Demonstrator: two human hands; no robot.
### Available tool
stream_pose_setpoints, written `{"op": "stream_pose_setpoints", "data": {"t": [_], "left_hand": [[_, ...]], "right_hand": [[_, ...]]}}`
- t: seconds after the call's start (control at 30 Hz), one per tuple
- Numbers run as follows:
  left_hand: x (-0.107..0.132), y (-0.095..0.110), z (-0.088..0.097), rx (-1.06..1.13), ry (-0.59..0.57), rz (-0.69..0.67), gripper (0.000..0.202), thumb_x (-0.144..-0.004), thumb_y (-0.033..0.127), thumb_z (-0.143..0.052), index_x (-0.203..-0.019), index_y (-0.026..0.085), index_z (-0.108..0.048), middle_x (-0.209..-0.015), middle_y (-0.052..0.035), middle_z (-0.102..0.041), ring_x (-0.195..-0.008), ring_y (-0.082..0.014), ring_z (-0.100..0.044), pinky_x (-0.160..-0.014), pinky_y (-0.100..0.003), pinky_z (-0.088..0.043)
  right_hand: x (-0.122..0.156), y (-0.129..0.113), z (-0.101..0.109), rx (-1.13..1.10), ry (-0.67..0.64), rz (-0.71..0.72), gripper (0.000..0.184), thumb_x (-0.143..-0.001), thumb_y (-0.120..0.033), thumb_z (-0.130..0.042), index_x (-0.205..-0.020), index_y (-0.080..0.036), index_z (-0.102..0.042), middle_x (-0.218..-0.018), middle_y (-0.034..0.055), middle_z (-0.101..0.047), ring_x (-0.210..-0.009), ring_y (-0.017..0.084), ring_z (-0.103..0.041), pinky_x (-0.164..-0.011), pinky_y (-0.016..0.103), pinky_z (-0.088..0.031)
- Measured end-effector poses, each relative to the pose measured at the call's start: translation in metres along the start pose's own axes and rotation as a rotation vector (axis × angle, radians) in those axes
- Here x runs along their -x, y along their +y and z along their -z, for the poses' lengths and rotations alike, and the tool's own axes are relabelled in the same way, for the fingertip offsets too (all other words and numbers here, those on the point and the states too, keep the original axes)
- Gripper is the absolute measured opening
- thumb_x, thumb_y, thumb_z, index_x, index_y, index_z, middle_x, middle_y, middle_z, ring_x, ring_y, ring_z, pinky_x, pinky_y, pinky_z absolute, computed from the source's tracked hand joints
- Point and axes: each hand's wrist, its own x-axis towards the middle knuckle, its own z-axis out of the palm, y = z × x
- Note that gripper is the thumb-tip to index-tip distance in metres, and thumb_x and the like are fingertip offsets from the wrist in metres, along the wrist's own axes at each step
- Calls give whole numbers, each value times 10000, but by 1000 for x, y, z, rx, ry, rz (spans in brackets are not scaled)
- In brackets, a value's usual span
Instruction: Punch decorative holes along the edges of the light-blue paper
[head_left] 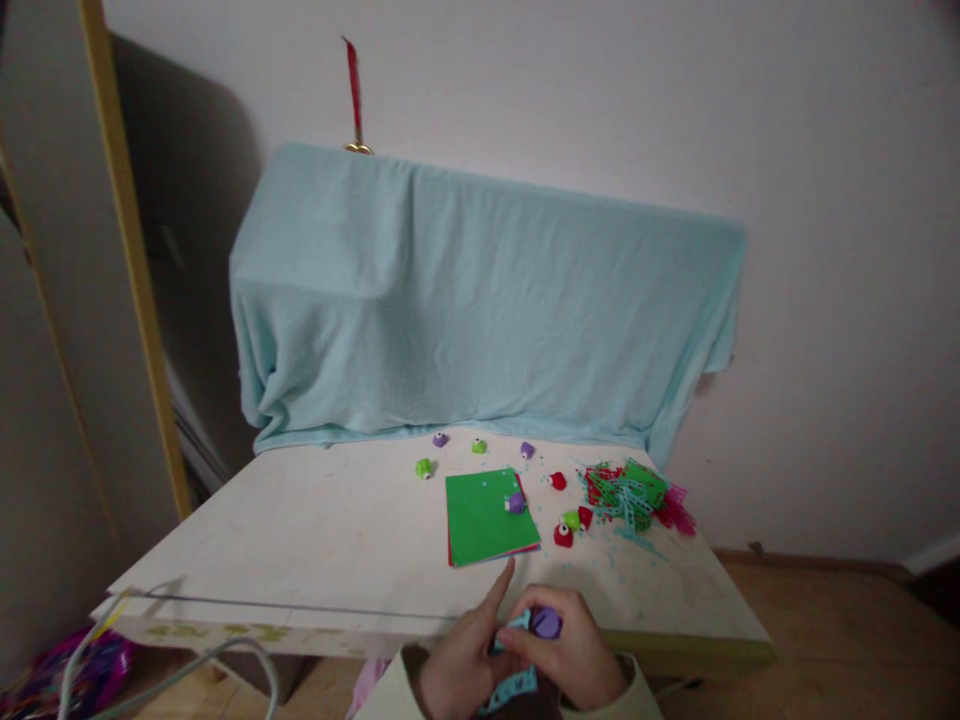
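Note:
At the table's front edge, my right hand (581,655) is closed round a small purple craft punch (547,623). My left hand (466,660) grips a light blue piece of paper (517,685) with cut-out holes, its index finger stretched forward. Part of that paper runs up beside the punch; whether it sits in the slot is hidden by the fingers. Just beyond the hands lies a stack of coloured square paper (487,530), green on top. Another purple punch (514,503) and a few light blue paper bits rest on the stack.
Several green, purple and red punches stand around the stack, including a red punch (563,536) and a green punch (424,468). A heap of perforated paper scraps (630,495) lies at right. Behind hangs a light blue cloth (487,310). A cable (225,650) loops at front left.

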Motion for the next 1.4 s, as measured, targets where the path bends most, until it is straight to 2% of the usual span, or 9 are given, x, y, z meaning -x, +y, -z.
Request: {"op": "stream_pose_setpoints", "data": {"t": [0.07, 0.13, 0.23, 0.37, 0.47, 0.73, 1.13, 1.33, 1.4], "left_hand": [[-2, 10, 4, 45, -20, 33, 619, -741, 350, -672, -1308, 181, -489, -648, -8, -576, -574, -132, -474, -505, -200, -344], [-4, 19, 7, 93, -39, 69, 365, -748, 408, -664, -986, 131, -678, -601, -11, -548, -535, -103, -428, -485, -193, -296], [-8, 30, 9, 214, 4, 91, 331, -741, 435, -669, -767, 105, -683, -608, -24, -556, -543, -94, -424, -503, -197, -287], [-8, 38, 7, 189, 77, 69, 333, -729, 435, -684, -740, 102, -691, -537, -6, -516, -501, -80, -374, -475, -197, -251], [-7, 41, 7, 108, 115, 47, 326, -734, 429, -680, -750, 104, -709, -582, -34, -575, -538, -102, -440, -509, -201, -317], [-4, 42, 14, 41, 127, 33, 361, -774, 446, -627, -782, 97, -720, -695, -91, -666, -634, -157, -561, -607, -229, -422], [-3, 50, 16, 11, 148, 26, 332, -783, 419, -622, -764, 100, -716, -698, -79, -673, -653, -158, -576, -616, -226, -418], [-4, 37, 19, 139, 129, 55, 338, -768, 436, -633, -756, 106, -704, -672, -81, -678, -618, -180, -621, -583, -241, -462], [-5, 30, 24, 125, 167, 57, 330, -761, 438, -639, -751, 115, -707, -678, -74, -683, -623, -185, -634, -587, -244, -486]], "right_hand": [[-1, -1, 7, -35, 31, 1, 124, -718, -266, -722, -693, -163, -658, -604, -19, -558, -575, 137, -467, -528, 216, -334], [-1, -1, 15, -52, 75, 6, 158, -730, -295, -708, -683, -158, -647, -595, -18, -538, -567, 136, -456, -519, 215, -332], [-2, -3, 24, -55, 123, 12, 221, -741, -349, -705, -666, -156, -629, -588, -15, -519, -563, 136, -445, -514, 216, -329], [-1, -9, 26, -82, 123, 14, 248, -762, -378, -690, -675, -154, -625, -606, -4, -530, -579, 144, -458, -524, 221, -340], [0, -13, 23, -109, 123, 6, 295, -781, -414, -670, -667, -148, -620, -606, 8, -537, -584, 152, -465, -527, 228, -349], [0, -8, 28, -178, 216, -27, 356, -777, -464, -667, -639, -146, -585, -542, -18, -452, -514, 124, -408, -493, 225, -310], [3, -9, 33, -229, 281, -77, 364, -790, -476, -656, -651, -143, -606, -516, -34, -389, -503, 114, -367, -486, 231, -264], [2, 5, 34, -277, 304, -39, 428, -858, -460, -608, -570, -155, -520, -489, -38, -348, -482, 109, -345, -493, 241, -257], [3, 12, 41, -317, 359, -21, 400, -896, -455, -563, -631, -156, -551, -480, -43, -340, -462, 104, -318, -480, 246, -235]]}}
